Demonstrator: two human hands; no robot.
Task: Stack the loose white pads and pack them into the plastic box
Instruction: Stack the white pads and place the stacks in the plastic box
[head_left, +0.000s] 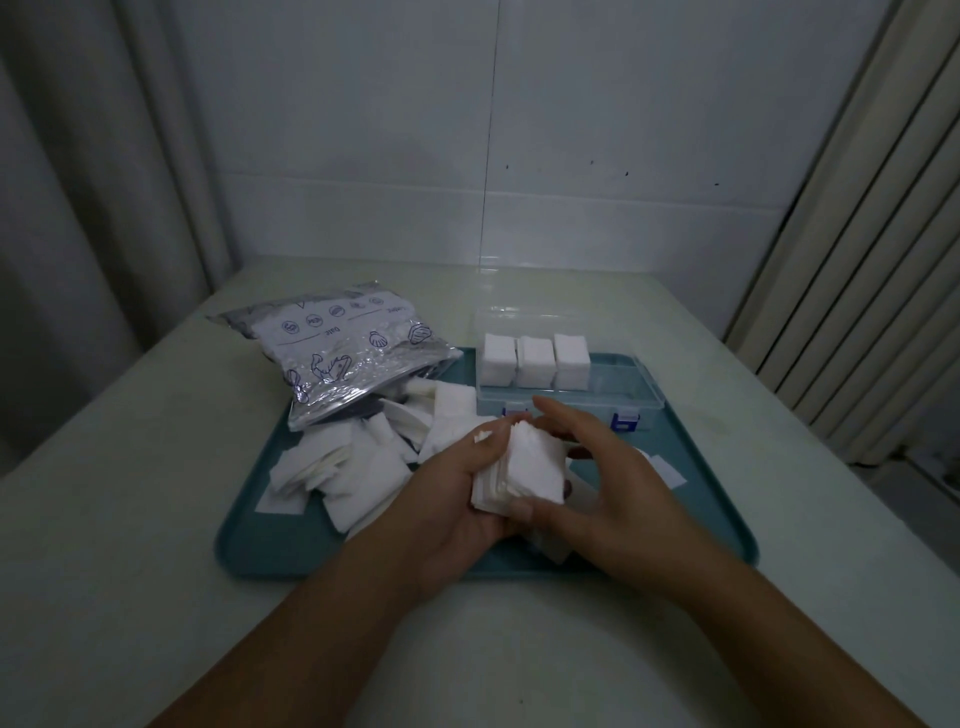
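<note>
Room for the hands is tight: a teal tray (270, 551) fills the middle of the pale table (130, 519), with bare tabletop along its near edge and on both sides. Both hands meet over the tray's centre, holding a stack of white pads (530, 470). The left hand (457, 493) cups the stack from below and the left side, fingers curled round it; the right hand (613, 493) closes on it from the right, thumb pressed on the near corner and fingers bent over the far edge.

Loose white pads (353, 473) lie heaped across the tray's left half, and a few more show past the right hand. A printed zip bag (343, 348) rests on the tray's far left corner, overhanging the table and covering part of the heap.

At the tray's far right edge stands a clear plastic box (623, 395), lid open, blue latches facing the hands. Three upright stacks of pads (535, 361) sit side by side in its left part.
</note>
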